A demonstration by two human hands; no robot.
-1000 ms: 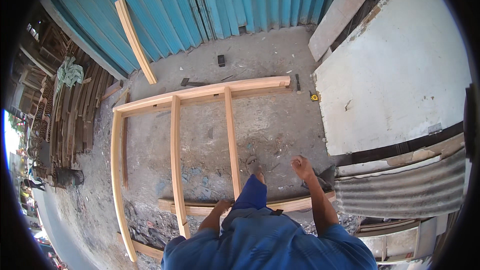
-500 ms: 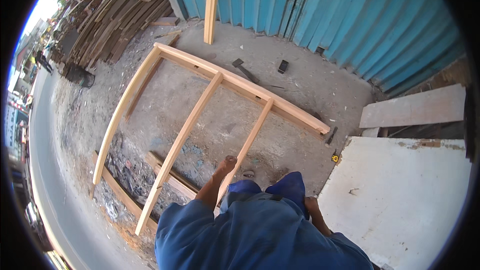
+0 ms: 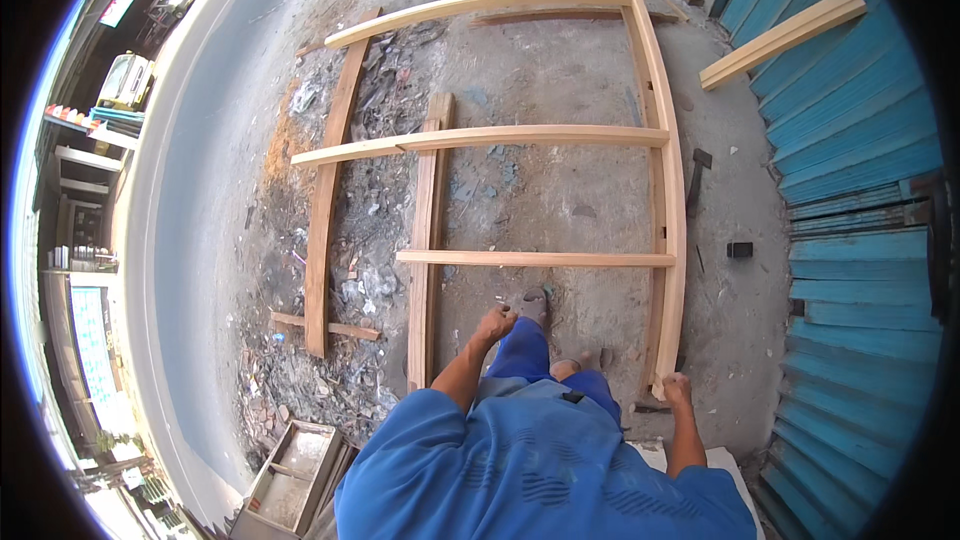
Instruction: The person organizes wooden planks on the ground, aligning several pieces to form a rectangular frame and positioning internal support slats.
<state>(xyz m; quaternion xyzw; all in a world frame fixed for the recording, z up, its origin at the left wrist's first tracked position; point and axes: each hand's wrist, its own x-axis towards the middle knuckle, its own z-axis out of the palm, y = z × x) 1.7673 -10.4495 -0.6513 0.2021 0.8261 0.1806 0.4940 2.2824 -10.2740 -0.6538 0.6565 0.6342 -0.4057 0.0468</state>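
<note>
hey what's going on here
A person in a blue shirt stands by a wooden frame: a long beam with three crosspieces running left from it. The right hand is at the beam's near end; whether it grips is unclear. The left hand is curled beside the body, with nothing clearly in it. A hammer-like tool lies right of the beam.

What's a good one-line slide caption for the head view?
Right hand by the end of a pale wooden frame, left hand clear of it, blue corrugated panels at picture right.
</note>
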